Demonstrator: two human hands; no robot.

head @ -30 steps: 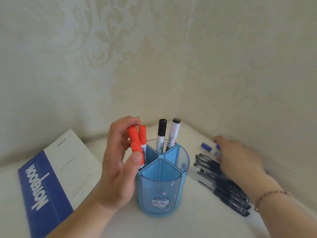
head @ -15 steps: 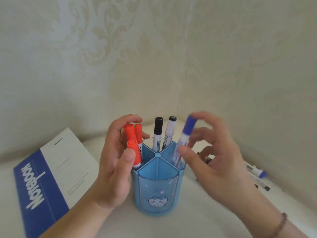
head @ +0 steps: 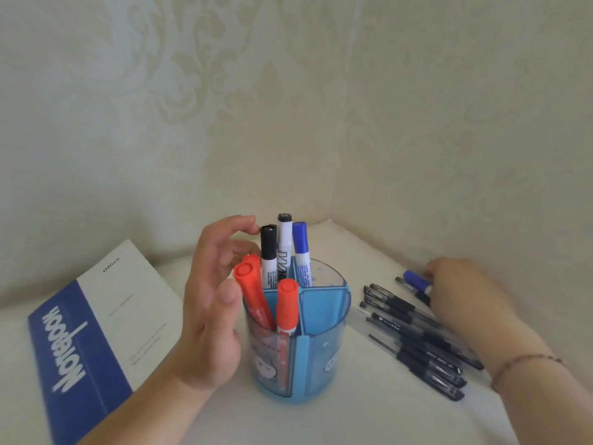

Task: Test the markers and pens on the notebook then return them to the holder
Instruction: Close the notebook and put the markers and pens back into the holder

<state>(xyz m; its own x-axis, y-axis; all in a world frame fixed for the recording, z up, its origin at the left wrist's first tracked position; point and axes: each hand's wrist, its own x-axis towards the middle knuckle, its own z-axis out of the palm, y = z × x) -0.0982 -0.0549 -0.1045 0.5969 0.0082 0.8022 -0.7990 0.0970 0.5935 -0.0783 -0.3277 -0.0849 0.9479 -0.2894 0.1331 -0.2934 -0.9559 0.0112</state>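
Six markers already stand in the blue holder (head: 298,332). The left hand (head: 208,309), fingers loosely spread, steadies it. The right hand (head: 455,293) closes on a blue marker (head: 415,280) near the tabletop's back corner; the black pens (head: 414,342) remain out, and the notebook (head: 96,332) is shut.

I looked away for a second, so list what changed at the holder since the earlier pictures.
The blue marker went into the holder and was let go. The right hand swung back out to the second blue marker by the pens. The left hand opened off the red markers. The holder has turned. Notebook and black markers stayed.
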